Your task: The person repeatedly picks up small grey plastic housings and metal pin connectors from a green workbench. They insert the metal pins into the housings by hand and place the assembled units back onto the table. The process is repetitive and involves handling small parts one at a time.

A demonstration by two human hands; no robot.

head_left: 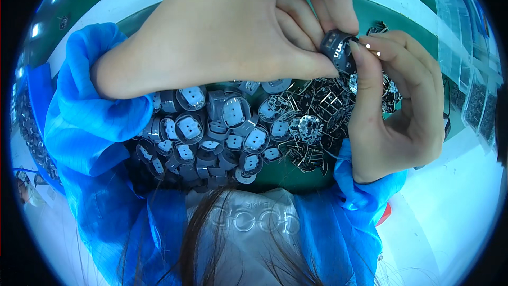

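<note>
My left hand [264,26] reaches in from the left, its thumb and fingers closed around a small dark round housing [338,50] with light markings. My right hand [402,95] meets it from the right, thumb and index finger pressed together at the housing's edge. Two tiny white tips on a thin part [373,50] show by that index finger; what exactly it pinches is hidden. Below my left hand lies a heap of grey round housings [233,111] with white inserts. Beside it, a pile of dark circuit boards [323,106] lies partly behind my right hand.
Both piles rest on a green surface [275,176]. A blue bin [39,87] holding many small parts stands at the left edge. Clear plastic trays [455,26] stand at the right. A red object [384,214] shows beside my right sleeve.
</note>
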